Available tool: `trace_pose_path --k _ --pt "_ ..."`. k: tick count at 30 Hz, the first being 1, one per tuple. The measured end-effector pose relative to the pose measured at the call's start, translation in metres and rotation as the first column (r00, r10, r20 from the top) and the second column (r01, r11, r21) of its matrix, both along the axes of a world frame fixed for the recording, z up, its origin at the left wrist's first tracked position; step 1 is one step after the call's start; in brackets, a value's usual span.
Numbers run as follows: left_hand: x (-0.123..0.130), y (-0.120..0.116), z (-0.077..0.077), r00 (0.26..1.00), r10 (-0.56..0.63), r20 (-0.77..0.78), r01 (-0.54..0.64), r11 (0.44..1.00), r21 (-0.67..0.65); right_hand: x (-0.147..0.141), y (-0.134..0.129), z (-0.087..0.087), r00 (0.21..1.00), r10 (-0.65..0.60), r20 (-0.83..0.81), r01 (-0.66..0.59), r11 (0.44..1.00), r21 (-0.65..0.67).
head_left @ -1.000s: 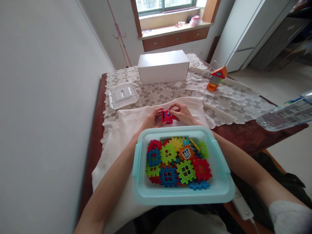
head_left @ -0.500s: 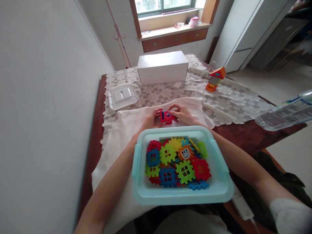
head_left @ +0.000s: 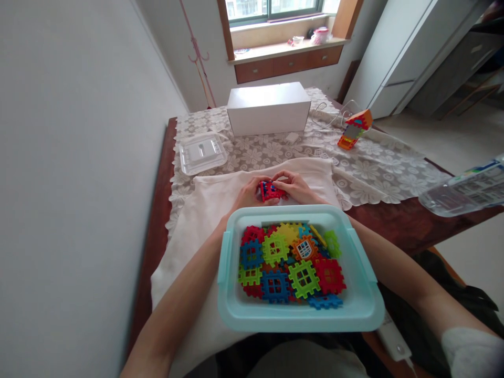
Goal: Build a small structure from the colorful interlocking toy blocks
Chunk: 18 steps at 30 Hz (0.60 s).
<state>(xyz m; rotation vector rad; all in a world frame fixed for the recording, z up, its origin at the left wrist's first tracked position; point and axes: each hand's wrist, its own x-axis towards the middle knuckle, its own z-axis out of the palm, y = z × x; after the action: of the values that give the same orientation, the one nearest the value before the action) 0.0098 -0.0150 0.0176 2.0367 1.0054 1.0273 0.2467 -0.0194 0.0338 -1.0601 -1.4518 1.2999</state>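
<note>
Between my two hands is a small structure of red and blue interlocking plastic building pieces [head_left: 271,191], just above the white cloth [head_left: 205,210]. My left hand [head_left: 249,194] is closed around its left side. On the other side, the fingers of my right hand [head_left: 294,187] pinch its right part. Nearer to me stands a light teal tub [head_left: 299,321] full of loose notched square pieces in red, blue, green, yellow and orange, such as a green window piece [head_left: 304,279]. The tub hides parts of both forearms.
A white box [head_left: 269,116] stands at the back of the lace-covered table. Left of it lies a clear plastic lid [head_left: 202,153]. A built block house [head_left: 354,129] with an orange roof stands at the right, near a cable. A clear package [head_left: 464,188] is at the right edge.
The red piece facing me has swung up against the structure, and my right fingers press closer to it. The whole view has shifted slightly.
</note>
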Motion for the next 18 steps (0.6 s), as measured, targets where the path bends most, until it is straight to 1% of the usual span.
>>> trace_pose_path --k 4,7,14,16,18 --pt "0.001 0.0 0.0 1.0 0.011 -0.016 -0.011 1.0 -0.004 0.001 -0.002 0.008 0.999 0.013 0.03 -0.013 1.0 -0.002" --pt "0.002 0.002 -0.001 1.0 0.022 -0.022 -0.022 1.0 0.009 0.001 -0.002 0.009 0.999 0.026 0.034 -0.026 0.999 -0.023" --pt "0.004 0.001 0.003 0.998 0.048 -0.048 -0.048 0.999 0.005 -0.002 0.004 -0.001 0.999 0.039 -0.02 -0.038 0.998 0.04" --pt "0.003 0.001 0.003 0.998 0.054 -0.044 -0.053 0.999 0.006 0.0 0.006 -0.004 1.0 0.018 -0.009 -0.018 0.998 0.057" --pt "0.002 0.001 0.002 0.997 0.065 -0.04 -0.065 0.998 0.01 0.002 0.009 -0.006 0.999 -0.032 -0.002 0.032 0.996 0.081"
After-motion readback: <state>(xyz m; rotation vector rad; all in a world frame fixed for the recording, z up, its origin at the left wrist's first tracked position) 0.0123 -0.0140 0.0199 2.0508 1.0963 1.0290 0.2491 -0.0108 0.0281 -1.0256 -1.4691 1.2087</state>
